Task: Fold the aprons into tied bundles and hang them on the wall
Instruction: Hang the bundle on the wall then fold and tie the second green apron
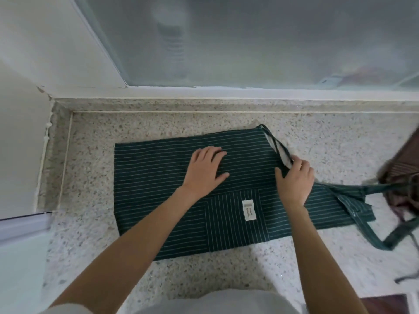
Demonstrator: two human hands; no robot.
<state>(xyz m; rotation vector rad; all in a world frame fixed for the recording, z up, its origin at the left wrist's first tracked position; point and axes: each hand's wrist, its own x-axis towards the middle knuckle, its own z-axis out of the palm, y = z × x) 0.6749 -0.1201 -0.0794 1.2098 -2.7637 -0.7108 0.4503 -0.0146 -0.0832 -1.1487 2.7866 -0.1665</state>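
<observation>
Head view: brown apron (401, 175), seemingly bunched, beside green apron (158, 177).

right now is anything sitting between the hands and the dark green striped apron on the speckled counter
Nothing visible does. The left hand lies flat on the dark green white-striped cloth apron, and the right hand pinches its thin dark strap at the right edge. A dark red striped cloth lies apart, at the counter's far right.

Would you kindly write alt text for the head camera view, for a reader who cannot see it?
A dark green striped apron lies flat on a speckled stone counter; the left hand presses it down while the right hand pinches its strap. A reddish-brown apron lies at the right edge.
</observation>
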